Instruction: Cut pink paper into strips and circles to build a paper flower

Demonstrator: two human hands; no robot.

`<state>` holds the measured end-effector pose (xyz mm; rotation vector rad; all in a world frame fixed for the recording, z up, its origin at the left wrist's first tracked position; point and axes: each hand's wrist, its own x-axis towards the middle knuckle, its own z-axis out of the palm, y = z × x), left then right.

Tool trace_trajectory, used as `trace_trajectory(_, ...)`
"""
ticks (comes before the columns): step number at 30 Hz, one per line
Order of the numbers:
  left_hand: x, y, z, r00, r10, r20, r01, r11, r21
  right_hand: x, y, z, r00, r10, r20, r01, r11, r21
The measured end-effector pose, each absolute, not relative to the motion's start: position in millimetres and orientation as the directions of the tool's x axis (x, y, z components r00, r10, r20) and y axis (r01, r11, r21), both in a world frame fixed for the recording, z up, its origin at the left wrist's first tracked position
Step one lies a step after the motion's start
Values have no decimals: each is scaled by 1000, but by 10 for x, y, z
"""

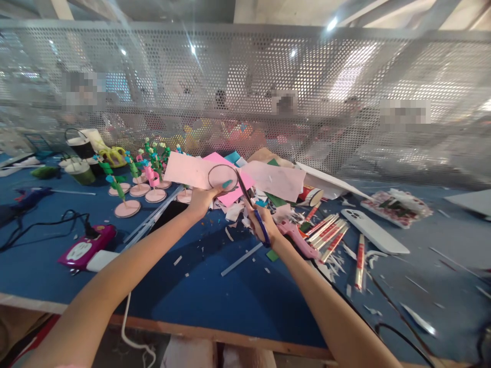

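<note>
1. I'm seeing a grey perforated screen (245,56) stretching right across behind the blue-topped table (215,291).
2. A brownish edge strip (222,331) is running along the table's near side.
3. Overhead, pale beams (408,9) are slanting across the ceiling (199,10).
4. A white lamp (332,23) is glaring near the screen's top edge, and smaller light spots (193,49) are glinting across its holes.
5. Behind the mesh, blurred shapes are showing.
</note>
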<state>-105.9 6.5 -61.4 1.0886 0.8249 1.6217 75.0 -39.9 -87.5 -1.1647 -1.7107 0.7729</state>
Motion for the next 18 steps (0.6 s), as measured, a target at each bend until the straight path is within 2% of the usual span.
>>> trace_trajectory(4,-1054,23,-531,-99,958,268,-375,-285,882,749,-410,-842,-148,934,326,372,358,-857)
trace_trajectory(8,-1046,34,-539,-146,943,300,-393,-333,857,744,-407,-857,-160,934,318,377,356,-855)
trace_trajectory(14,-1104,130,-633,-203,925,320,-273,-367,889,736,-392,-867,-158,934,321,379,358,-853)
trace_trajectory(18,-1151,157,-612,-202,918,341,-256,-386,886,729,-392,-832,-158,931,330,391,366,-845)
